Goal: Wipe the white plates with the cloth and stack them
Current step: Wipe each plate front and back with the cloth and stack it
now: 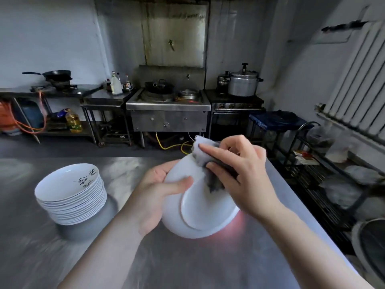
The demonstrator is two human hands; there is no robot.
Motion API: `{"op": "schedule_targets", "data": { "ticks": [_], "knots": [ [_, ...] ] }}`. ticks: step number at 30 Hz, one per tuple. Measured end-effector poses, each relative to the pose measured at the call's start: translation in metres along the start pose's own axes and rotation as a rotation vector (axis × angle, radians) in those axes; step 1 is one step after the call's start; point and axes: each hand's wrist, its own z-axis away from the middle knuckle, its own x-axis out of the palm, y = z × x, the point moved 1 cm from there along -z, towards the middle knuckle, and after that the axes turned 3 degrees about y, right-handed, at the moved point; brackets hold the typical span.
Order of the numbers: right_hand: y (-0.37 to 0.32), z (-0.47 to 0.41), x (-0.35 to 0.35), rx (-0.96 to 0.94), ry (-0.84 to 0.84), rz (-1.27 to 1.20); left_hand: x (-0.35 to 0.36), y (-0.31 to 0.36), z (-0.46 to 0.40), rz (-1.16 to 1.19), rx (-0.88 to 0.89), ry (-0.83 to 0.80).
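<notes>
I hold a white plate (200, 213) tilted above the steel table (125, 257), its underside turned toward me. My left hand (154, 197) grips its left rim, thumb across the back of the plate. My right hand (243, 170) grips a grey and white cloth (205, 157) and presses it against the plate's upper right part. A tall stack of white plates (70, 195) stands on the table at the left; the top plate bears black handwriting.
The table's right edge (308, 205) runs diagonally beside a dark wire rack (325, 170) holding bags. A round metal basin (370, 243) sits low at the right. Across the floor stand a wok stove (166, 107), side tables and a pressure cooker (242, 83).
</notes>
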Motion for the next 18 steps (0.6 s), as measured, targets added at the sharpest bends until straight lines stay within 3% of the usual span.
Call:
{"op": "schedule_targets", "data": {
  "ticks": [3, 7, 14, 18],
  "knots": [
    [0.003, 0.003, -0.001, 0.174, 0.099, -0.116, -0.001, 0.006, 0.001, -0.084, 0.028, -0.029],
    [-0.01, 0.007, 0.004, 0.001, -0.042, -0.042, 0.0, 0.005, 0.001, -0.142, 0.019, -0.051],
    [-0.009, 0.012, -0.004, 0.261, -0.193, -0.318, -0.008, 0.019, 0.001, -0.296, 0.029, -0.084],
    [-0.007, 0.023, -0.007, 0.362, -0.248, -0.474, -0.005, 0.025, 0.003, -0.536, 0.079, -0.049]
  ]
}}
